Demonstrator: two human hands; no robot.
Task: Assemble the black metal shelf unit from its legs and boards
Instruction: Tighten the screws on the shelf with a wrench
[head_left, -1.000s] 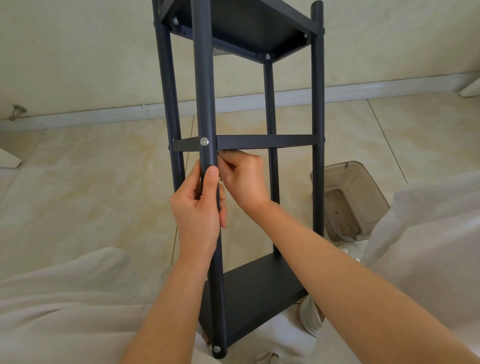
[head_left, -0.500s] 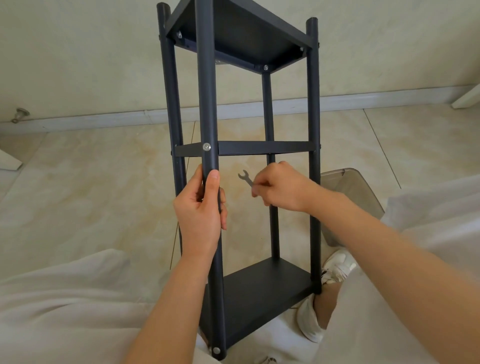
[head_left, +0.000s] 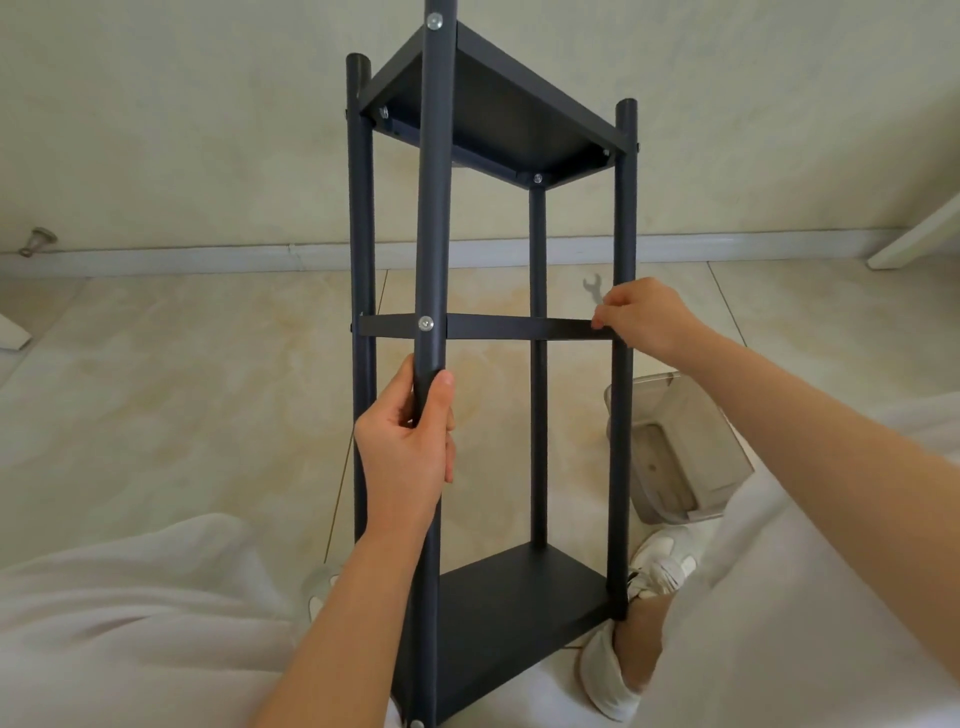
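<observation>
Item: black metal shelf unit (head_left: 537, 364), standing upright on the floor between the person's knees, part assembled.

- White cloth (head_left: 130, 623), soft and creased, over both knees at the near edge.
- White shoe (head_left: 662, 569), touching the unit's right base corner.
- Bottom board (head_left: 514, 618): flat rectangle, matt black, set between four round tubular legs.
- Near leg (head_left: 435, 208): smooth dark tube with silver screw heads. The left hand (head_left: 405, 452) is wrapped round it, thumb up the front, just below the middle screw (head_left: 425, 323).
- Plastic bin (head_left: 691, 457): translucent grey with rounded corners, tipped on the floor just beside the right leg. Its contents cannot be made out.
- Middle board (head_left: 509, 328): seen edge-on as a thin black strip across the legs.
- Right hand (head_left: 644, 319): at the right end of that strip, by the right leg. The fingers are curled, pinching a small flat silver spanner (head_left: 594, 288) with its open jaw upward. The two hands are well apart.
- Top board (head_left: 498, 114): underside showing, with bolts at the corners.
- Floor tiles (head_left: 182, 389): glossy beige, marbled.
- Skirting (head_left: 208, 257): pale grey.
- Wall (head_left: 182, 130): cream, mottled.
- Metal door stop (head_left: 37, 241): far left.
</observation>
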